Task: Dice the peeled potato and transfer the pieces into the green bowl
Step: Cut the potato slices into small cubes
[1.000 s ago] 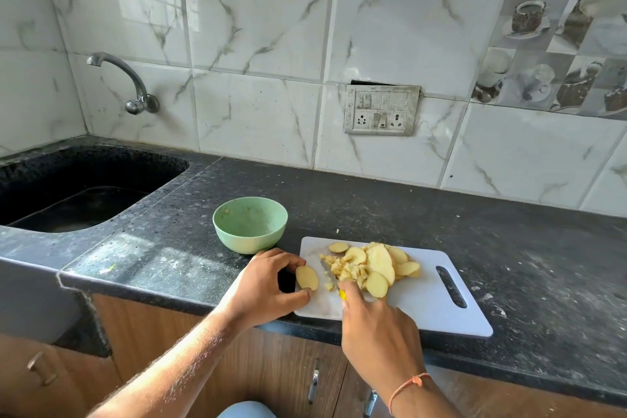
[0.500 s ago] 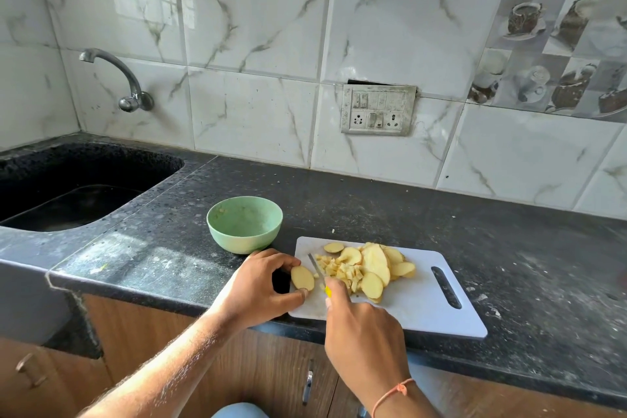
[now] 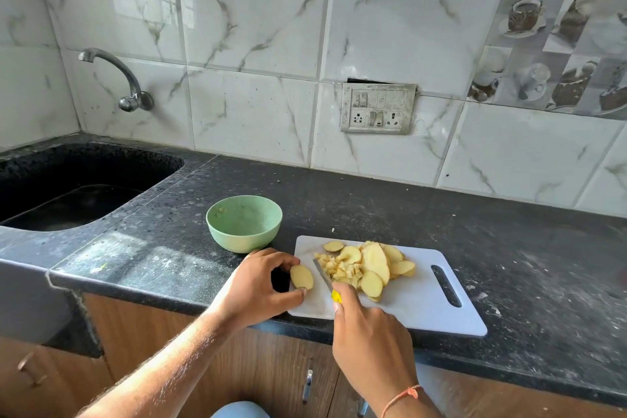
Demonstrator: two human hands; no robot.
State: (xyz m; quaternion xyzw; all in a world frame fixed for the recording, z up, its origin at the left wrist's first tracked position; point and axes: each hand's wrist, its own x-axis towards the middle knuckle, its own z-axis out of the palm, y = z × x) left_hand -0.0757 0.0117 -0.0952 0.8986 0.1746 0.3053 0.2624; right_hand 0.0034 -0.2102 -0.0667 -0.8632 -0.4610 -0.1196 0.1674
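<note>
While pinched by left hand (image 3: 261,282) | potato slice (image 3: 301,277) lengthwise (near-far)

Your right hand (image 3: 369,329) covers nearly all of the knife's yellow handle (image 3: 336,296), so you see only a sliver of it beside the cutting board (image 3: 417,309). Your left hand (image 3: 258,285) hides the board's near-left corner and whatever its fingertips do behind the potato slice (image 3: 301,276). The diced bits (image 3: 341,270) at the board's middle are too small to count. The sink (image 3: 68,200), left of the board, runs off the frame's edge, its basin too dark to read.
</note>
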